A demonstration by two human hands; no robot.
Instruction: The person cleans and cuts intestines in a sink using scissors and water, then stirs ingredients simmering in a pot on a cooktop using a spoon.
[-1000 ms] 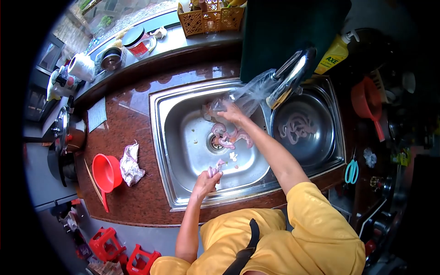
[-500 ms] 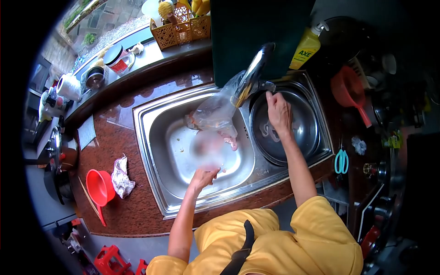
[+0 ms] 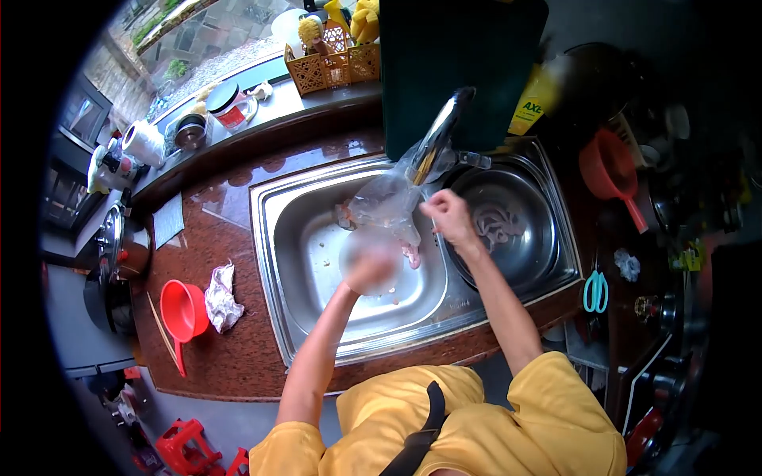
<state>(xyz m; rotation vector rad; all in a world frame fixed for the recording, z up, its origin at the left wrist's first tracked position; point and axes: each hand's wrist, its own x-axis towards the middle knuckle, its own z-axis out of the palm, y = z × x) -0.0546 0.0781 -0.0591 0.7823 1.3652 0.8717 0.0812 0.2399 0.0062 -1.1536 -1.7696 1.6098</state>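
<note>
My left hand (image 3: 371, 271) is inside the left sink bowl (image 3: 305, 297); a blurred patch covers its fingers and whatever lies under them. To its right is a piece of raw meat (image 3: 411, 255), at the lower edge of a clear plastic bag (image 3: 379, 205). The bag hangs beneath the chrome faucet (image 3: 438, 139) and holds more pieces. My right hand (image 3: 449, 217) is closed, fingers curled, just right of the bag below the spout; what they hold, if anything, is hidden. Beside it, a round metal basin (image 3: 528, 266) contains pale strips (image 3: 496, 224).
On the left counter lie a red dipper (image 3: 184, 311), a crumpled cloth (image 3: 224, 299) and chopsticks (image 3: 162, 327). A dark green board (image 3: 460, 55) stands behind the faucet. Turquoise-handled scissors (image 3: 595, 292) and another red dipper (image 3: 609, 166) are at right.
My right hand has left the faucet lever and come down and left, near the bag. My left hand has moved up and right, deeper into the sink. The view has shifted slightly.
</note>
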